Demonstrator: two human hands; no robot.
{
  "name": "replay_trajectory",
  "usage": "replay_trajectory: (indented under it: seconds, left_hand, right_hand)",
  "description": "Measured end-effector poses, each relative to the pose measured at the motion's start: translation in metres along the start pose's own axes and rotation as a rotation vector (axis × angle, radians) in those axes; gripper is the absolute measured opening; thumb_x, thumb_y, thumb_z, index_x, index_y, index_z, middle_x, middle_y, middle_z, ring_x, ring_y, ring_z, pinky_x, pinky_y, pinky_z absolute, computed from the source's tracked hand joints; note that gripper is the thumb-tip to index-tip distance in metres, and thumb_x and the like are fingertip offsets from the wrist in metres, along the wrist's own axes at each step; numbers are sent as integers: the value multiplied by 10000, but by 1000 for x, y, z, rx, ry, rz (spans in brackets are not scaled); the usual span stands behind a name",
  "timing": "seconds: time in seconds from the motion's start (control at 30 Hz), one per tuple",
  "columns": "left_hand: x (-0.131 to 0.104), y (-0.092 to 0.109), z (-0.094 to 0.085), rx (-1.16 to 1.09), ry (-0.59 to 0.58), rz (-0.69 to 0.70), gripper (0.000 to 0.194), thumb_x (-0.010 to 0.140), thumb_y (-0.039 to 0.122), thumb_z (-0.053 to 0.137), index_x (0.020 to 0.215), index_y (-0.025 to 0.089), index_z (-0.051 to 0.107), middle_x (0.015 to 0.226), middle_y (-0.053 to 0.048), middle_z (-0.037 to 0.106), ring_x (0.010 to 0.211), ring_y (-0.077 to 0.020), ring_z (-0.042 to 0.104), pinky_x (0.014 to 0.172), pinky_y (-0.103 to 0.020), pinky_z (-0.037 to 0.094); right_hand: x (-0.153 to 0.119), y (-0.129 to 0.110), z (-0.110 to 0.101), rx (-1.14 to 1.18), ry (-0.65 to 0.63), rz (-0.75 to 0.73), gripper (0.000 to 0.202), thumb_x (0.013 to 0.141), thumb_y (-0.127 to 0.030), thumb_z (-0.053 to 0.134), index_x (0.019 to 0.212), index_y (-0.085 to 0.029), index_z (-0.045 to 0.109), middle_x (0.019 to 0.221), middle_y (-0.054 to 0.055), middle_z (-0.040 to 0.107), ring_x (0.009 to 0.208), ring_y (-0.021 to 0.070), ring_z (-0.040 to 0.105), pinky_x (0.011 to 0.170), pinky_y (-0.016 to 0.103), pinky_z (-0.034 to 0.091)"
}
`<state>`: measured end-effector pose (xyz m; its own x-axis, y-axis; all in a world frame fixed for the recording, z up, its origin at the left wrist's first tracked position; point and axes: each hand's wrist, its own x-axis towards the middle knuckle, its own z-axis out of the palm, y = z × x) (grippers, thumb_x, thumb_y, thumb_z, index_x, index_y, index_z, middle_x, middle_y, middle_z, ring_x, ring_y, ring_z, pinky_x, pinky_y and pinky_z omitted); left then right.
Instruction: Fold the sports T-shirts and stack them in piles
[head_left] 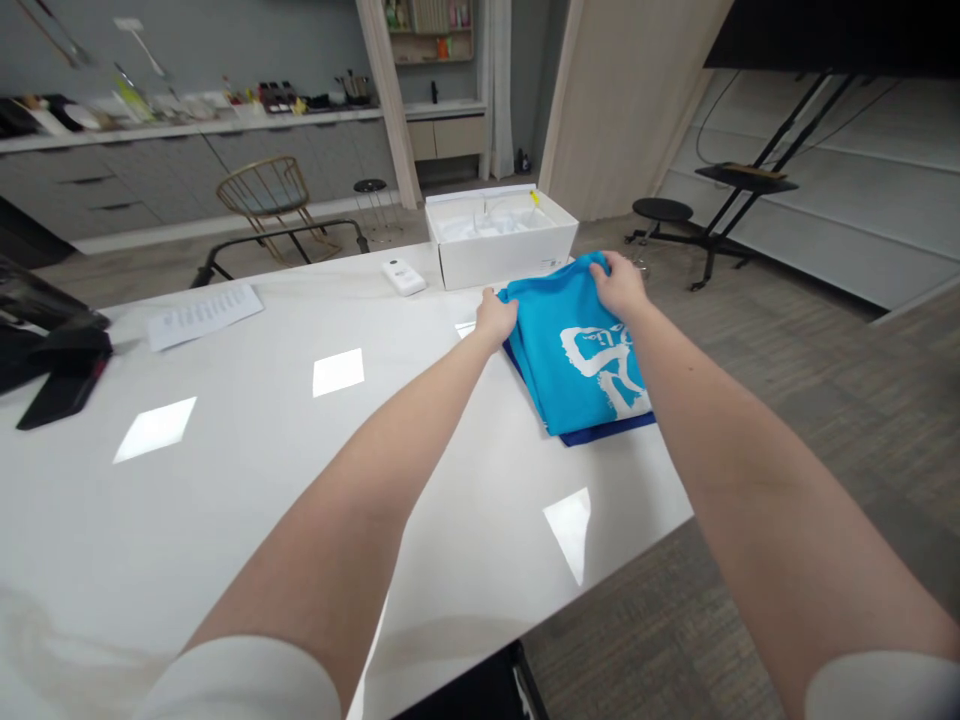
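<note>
Shirt (pixel 581 360) — bright blue, folded, with a white print — lies near the far right corner of a white table (pixel 300 480), on top of a darker blue cloth (pixel 607 430) whose edge shows beneath it. Going left to right: at the far left edge of the table sits a black device (pixel 52 360), and beyond it a sheet of paper (pixel 204 314) lies flat. Ceiling lights glare off the glossy tabletop. Further right, a small white gadget (pixel 403 276) rests just beside an open white box (pixel 501 238), which stands at the back edge of the table, just behind the shirt. Both bare arms stretch forward from the bottom of the view. The left hand (pixel 496 318) grips the shirt's far left corner, fingers curled over the fabric. The right hand (pixel 619 284) pinches the far right corner, close to the box, fingers closed on the cloth. Behind the table stand a gold wire chair (pixel 266 195) and a long counter (pixel 225 125) — cluttered with small items too far off to identify. On the right, a black stool (pixel 661 211) stands on the floor.
</note>
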<state>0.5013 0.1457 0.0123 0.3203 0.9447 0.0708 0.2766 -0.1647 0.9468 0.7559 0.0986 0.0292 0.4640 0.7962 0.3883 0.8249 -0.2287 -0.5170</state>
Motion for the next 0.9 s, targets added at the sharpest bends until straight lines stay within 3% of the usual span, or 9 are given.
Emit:
replay_trajectory:
  seconds: [0.07, 0.1, 0.2, 0.3, 0.4, 0.5, 0.63, 0.77, 0.9]
  left_hand:
    - [-14, -7, 0, 296, 66, 125, 626, 923, 237, 599, 1522, 160, 432, 1570, -234, 454, 1460, -364, 435, 1188, -540, 355]
    - [-23, -10, 1, 417, 40, 215, 634, 939, 236, 575, 1548, 170, 411, 1622, -215, 392, 1501, -356, 377, 1218, -533, 318]
    - [-51, -16, 11, 642, -271, 446, 574, 1001, 296, 497, 1561, 198, 420, 1662, -160, 358, 1539, -325, 320, 1253, -539, 263]
    - [-81, -18, 21, 734, -445, 424, 544, 1046, 399, 419, 1556, 210, 436, 1668, -151, 353, 1558, -331, 286, 1252, -599, 232]
    - [-114, -14, 22, 706, -409, 463, 565, 1051, 487, 388, 1547, 224, 448, 1668, -136, 361, 1558, -316, 289, 1267, -599, 188]
    - [-147, -9, 13, 652, -447, 636, 552, 1018, 543, 454, 1479, 246, 527, 1607, -108, 464, 1497, -285, 395, 1278, -569, 170]
    - [-182, -8, 2, 695, -513, 809, 428, 983, 379, 531, 1383, 245, 605, 1509, -95, 567, 1402, -264, 493, 1252, -510, 239]
    - [-198, -11, 3, 844, -460, 797, 381, 960, 199, 503, 1322, 226, 618, 1404, -109, 627, 1299, -263, 557, 1104, -447, 393]
    - [-205, -14, 10, 989, -338, 737, 278, 1003, 144, 419, 1149, 186, 651, 1186, -132, 687, 1125, -280, 610, 879, -422, 447]
  right_hand:
    - [-16, -3, 9, -116, -69, 43, 617, 965, -503, 554, 1462, -139, 515, 1473, 259, 522, 1355, 433, 469, 1096, 701, 350]
    - [-26, -5, 13, -166, -100, 46, 651, 959, -503, 557, 1504, -156, 478, 1541, 258, 458, 1397, 453, 418, 1093, 745, 319]
    - [-54, -7, 20, -202, -198, 1, 612, 991, -528, 477, 1524, -228, 485, 1633, 183, 377, 1462, 431, 351, 1121, 750, 290]
    - [-79, -2, 16, -151, -278, -21, 581, 1021, -569, 389, 1492, -264, 539, 1619, 131, 423, 1468, 367, 382, 1167, 653, 319]
    - [-109, 11, -4, -127, -251, -70, 574, 1003, -574, 428, 1444, -244, 589, 1578, 140, 472, 1449, 349, 420, 1170, 590, 356]
    - [-146, 28, -35, -115, -143, -112, 538, 945, -575, 527, 1318, -218, 678, 1417, 165, 587, 1331, 351, 531, 1114, 524, 437]
    - [-197, 50, -79, -97, -164, -127, 428, 854, -491, 613, 1170, -233, 742, 1165, 144, 657, 1085, 330, 649, 974, 469, 528]
    - [-230, 61, -102, -138, -210, -273, 445, 798, -332, 598, 1217, -259, 727, 1228, 126, 646, 1151, 333, 616, 1003, 485, 494]
    - [-246, 52, -104, -346, -156, -283, 347, 903, -326, 528, 1161, -244, 745, 1244, 135, 656, 1168, 348, 582, 955, 502, 464]
